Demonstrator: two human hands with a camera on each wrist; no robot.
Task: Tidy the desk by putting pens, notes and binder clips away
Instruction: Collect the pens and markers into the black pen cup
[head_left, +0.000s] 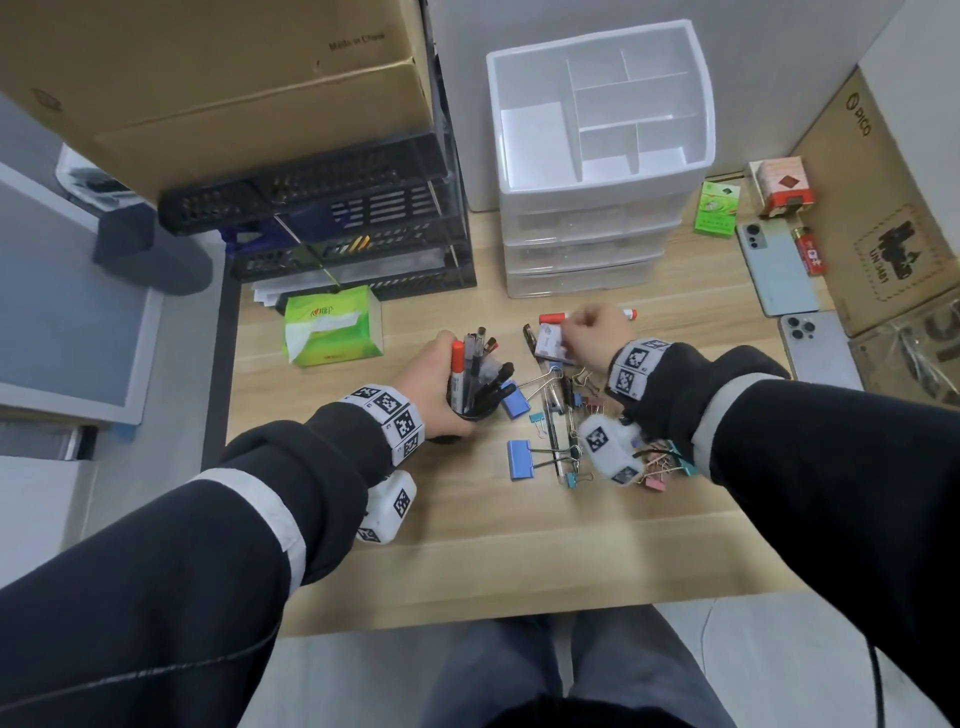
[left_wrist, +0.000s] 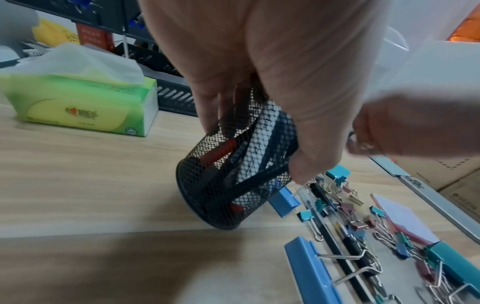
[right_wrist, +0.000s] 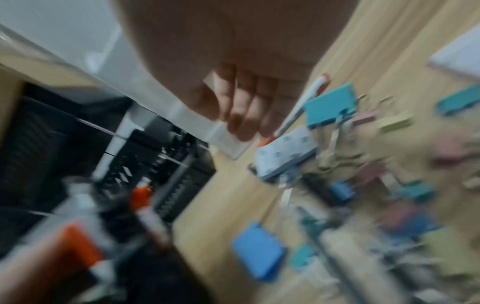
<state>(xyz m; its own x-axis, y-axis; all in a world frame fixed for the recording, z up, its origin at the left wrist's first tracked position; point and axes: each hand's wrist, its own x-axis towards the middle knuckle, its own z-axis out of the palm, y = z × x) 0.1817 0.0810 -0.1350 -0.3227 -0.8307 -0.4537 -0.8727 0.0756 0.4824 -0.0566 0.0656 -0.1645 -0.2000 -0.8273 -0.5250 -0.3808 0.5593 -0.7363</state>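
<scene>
left hand (head_left: 434, 387) wrapped round tilted mesh pen cup (left_wrist: 233, 174), pens inside. right hand (head_left: 589, 338) curled, pinching note pad (head_left: 550, 343), red marker (head_left: 553, 318) just beyond knuckles. advice: lift pad straight, avoid snagging binder clips (head_left: 550, 415) beneath wrist.

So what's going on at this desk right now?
A person is tidying. Their left hand grips a black mesh pen cup full of pens, tilted on the wooden desk. Their right hand reaches over a small white notepad. Coloured binder clips and loose pens still lie scattered.
</scene>
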